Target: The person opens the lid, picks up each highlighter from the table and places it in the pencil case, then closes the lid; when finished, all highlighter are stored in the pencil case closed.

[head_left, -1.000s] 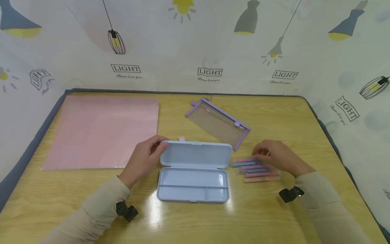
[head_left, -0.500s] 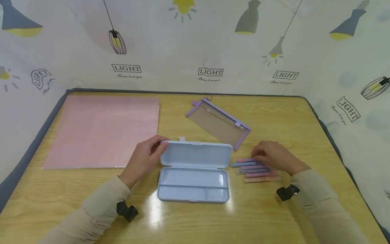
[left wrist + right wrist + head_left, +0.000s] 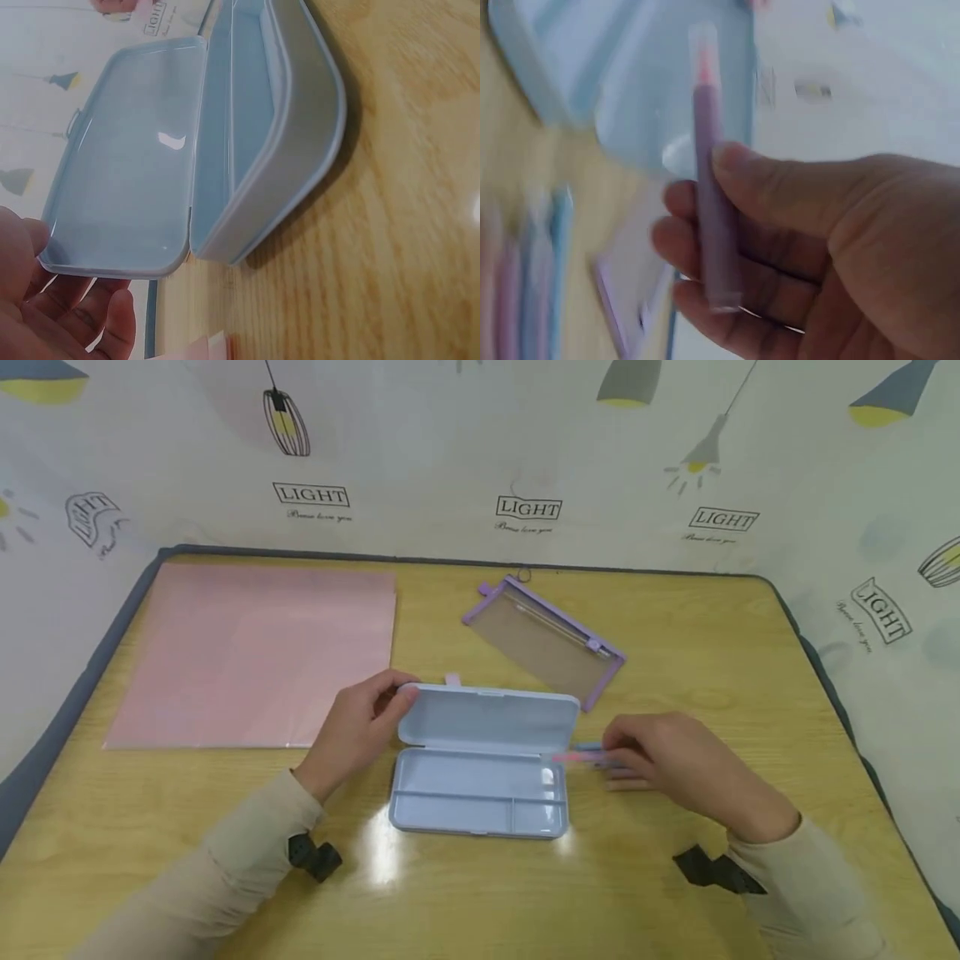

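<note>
A pale blue pencil case (image 3: 450, 814) stands with its lid raised, its compartments bare. My left hand (image 3: 352, 731) grips the left corner of the lid (image 3: 127, 157), thumb on the inner face and fingers behind. In my right hand (image 3: 678, 768) a purple marker (image 3: 712, 195) with a pinkish tip under a clear cap is pinched between thumb and fingers. The capped end points toward the case and overlaps its right edge in the head view. Several other markers (image 3: 555, 262) lie side by side below that hand, partly hidden by it in the head view.
A mesh zip pouch (image 3: 547, 643) with purple edging lies behind the case. To the left is a large pink sheet or folder (image 3: 255, 652). The wooden table (image 3: 525, 902) meets a printed cloth backdrop (image 3: 420, 460) at the back and sides.
My right hand has lifted a marker from the row and moved it left toward the case. The left hand keeps its grip on the lid. The head view has tilted down slightly.
</note>
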`<state>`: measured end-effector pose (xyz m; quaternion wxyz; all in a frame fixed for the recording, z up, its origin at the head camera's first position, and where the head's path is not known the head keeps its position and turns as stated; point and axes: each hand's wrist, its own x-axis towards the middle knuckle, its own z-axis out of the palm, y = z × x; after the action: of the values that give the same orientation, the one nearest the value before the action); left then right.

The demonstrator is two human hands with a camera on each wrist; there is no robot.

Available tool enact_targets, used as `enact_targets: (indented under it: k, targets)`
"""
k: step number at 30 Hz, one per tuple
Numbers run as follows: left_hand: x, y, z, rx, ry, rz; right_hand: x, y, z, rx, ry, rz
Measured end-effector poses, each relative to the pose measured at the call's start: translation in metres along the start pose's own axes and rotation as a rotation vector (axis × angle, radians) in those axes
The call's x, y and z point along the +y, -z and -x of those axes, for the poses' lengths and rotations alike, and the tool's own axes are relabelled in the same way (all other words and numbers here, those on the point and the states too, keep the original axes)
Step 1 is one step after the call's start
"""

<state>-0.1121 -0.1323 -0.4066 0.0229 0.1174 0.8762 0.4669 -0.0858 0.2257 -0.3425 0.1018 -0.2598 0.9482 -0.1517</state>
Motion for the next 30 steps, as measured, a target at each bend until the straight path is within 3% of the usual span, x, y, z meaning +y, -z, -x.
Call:
enact_targets:
  k: [6, 10, 19, 30]
  targets:
    - [0.003, 0.0, -0.003, 0.001, 0.008, 0.017, -0.039, -0.036, -0.024, 0.082, 0.125, 0.029]
    - [0.004, -0.002, -0.004, -0.002, 0.011, 0.018, -0.05, -0.054, -0.035, 0.063, 0.13, 0.051]
    - [0.005, -0.003, -0.004, 0.003, 0.003, 0.003, -0.054, -0.074, -0.039, 0.077, 0.223, -0.005]
    - [0.002, -0.001, 0.0, 0.017, 0.011, -0.017, -0.06, -0.085, -0.039, 0.103, 0.256, 0.207]
